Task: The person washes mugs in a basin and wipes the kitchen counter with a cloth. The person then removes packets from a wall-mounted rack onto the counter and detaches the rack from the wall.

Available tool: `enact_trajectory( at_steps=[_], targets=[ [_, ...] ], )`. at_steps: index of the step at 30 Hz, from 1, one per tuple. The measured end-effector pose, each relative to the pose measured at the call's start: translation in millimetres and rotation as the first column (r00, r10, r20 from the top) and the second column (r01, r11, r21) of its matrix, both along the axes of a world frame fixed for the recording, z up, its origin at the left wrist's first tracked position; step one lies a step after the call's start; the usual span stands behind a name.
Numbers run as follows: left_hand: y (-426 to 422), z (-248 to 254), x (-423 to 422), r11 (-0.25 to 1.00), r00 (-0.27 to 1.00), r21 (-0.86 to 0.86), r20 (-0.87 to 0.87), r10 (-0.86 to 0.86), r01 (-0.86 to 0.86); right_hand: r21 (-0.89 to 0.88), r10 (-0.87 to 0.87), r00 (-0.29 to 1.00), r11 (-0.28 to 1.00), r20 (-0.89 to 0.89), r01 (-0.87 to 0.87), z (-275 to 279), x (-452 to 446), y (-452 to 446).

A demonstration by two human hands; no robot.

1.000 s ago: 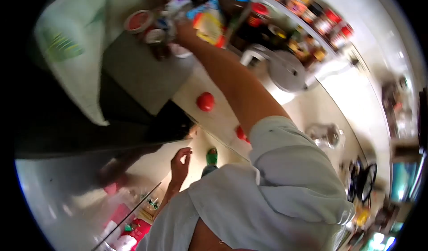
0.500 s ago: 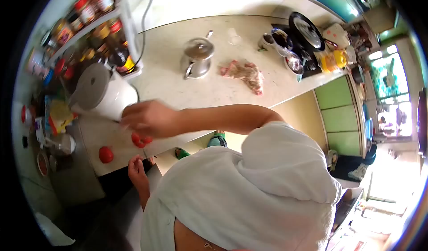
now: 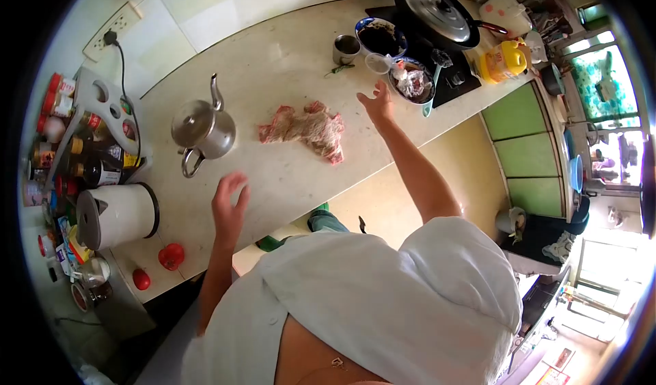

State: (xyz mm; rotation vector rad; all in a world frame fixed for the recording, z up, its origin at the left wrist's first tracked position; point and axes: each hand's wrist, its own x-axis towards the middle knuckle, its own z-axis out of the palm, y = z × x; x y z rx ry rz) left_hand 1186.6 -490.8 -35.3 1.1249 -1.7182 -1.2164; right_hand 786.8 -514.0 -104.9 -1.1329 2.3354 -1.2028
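Observation:
My right hand [image 3: 378, 103] is held over the counter with fingers apart, holding nothing. Just beyond its fingertips is a small clear plastic cup [image 3: 376, 64], beside a bowl [image 3: 418, 84] with crumpled plastic in it. My left hand [image 3: 230, 204], slightly blurred, hovers near the counter's front edge, thumb and fingers spread and bare. A shiny metal pot with a long spout [image 3: 215, 132] stands beyond it. Between my hands lies a crumpled pinkish-brown rag [image 3: 304, 131]. Two red tomatoes, one smooth [image 3: 141, 279] and one lumpy [image 3: 171, 256], rest at the left end.
At left are a white electric kettle [image 3: 119, 214] and a rack [image 3: 102, 108] of jars and bottles. Toward the back right stand a metal cup [image 3: 346, 47], a dark-filled bowl [image 3: 381, 38], a lidded pan [image 3: 437, 12] on the stove and a yellow oil jug [image 3: 503, 62].
My right hand has swung from beside the kettle at left to the bowls at right. The clear cup, earlier left of the metal cup, now appears beside the bowls. The view has shifted.

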Motion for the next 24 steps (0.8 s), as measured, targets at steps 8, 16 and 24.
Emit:
enact_trajectory(
  at_steps=[8,16,24],
  targets=[
    [-130,-14,-232,0.991,0.994,-0.089,0.032,-0.1,0.103,-0.355,-0.216,0.976,0.91,0.035,0.214,-17,-16,-51],
    [-191,-62,-339,0.967,0.973,-0.224,0.218,-0.073,0.122,-0.326,-0.235,0.966,0.91,0.11,0.258,-11,-19,-51],
    [-201,-71,-343,0.982,0.99,-0.164,-0.085,-0.109,0.094,-0.453,0.095,0.964,0.891,0.247,0.028,4,-16,-12]
  ],
)
